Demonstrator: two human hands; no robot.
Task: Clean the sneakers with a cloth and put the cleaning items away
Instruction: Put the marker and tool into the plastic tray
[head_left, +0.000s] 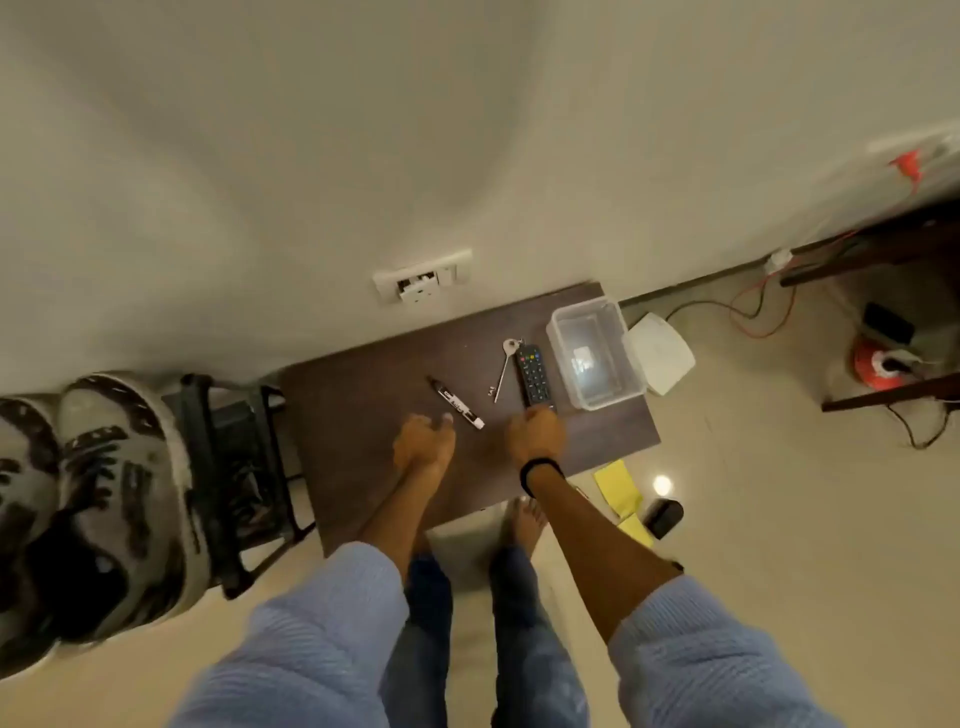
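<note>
We count two black-and-white sneakers (122, 499) at far left, side by side, next to one black stool (241, 467). One dark brown table (358, 395) stands against the pale wall, below one wall socket (423, 283). On it, left to right: one marker (456, 402), one key (505, 366), one black remote (533, 374), one clear plastic box (595, 356), with one white lid (661, 353) just right of it. Our left hand (422, 441) is near the marker, fingers curled, nothing seen in them. Our right hand (536, 435) covers the remote's near end; grip or mere touch, we cannot tell. On the pale floor, right of the table: one yellow cloth (619, 491), one black object (664, 517) beside it.
</note>
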